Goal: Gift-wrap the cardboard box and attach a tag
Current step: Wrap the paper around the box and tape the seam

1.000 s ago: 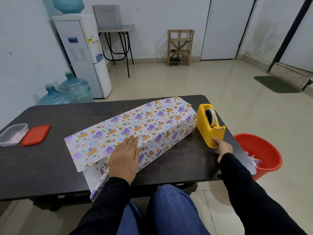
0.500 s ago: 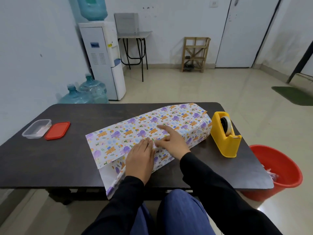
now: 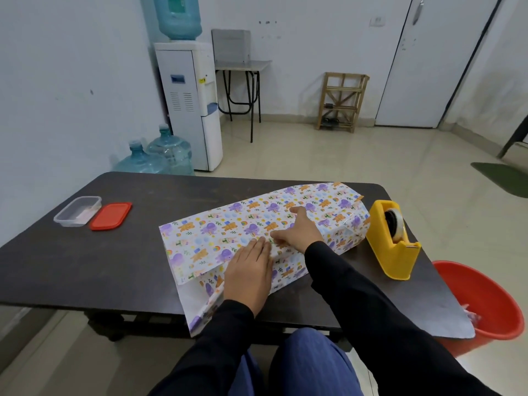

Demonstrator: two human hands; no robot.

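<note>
A long box wrapped in white paper with purple and orange cartoon prints (image 3: 228, 232) lies diagonally on the dark table (image 3: 85, 258). Its near-left paper end hangs loose over the table's front edge. My left hand (image 3: 248, 272) lies flat on the paper's seam, fingers straight. My right hand (image 3: 297, 232) presses on the top of the box just beyond it, thumb stretched along the seam and forefinger pointing away. A yellow tape dispenser (image 3: 393, 241) stands to the right of the box.
A clear plastic container (image 3: 77, 211) and its red lid (image 3: 111, 216) sit at the table's far left. A red bucket (image 3: 485, 307) stands on the floor at the right. A water dispenser (image 3: 188, 104) and spare bottles stand behind the table.
My right hand left the tape dispenser and came over to the seam on top of the box. My left hand stayed flat on the paper. The view shifted left.
</note>
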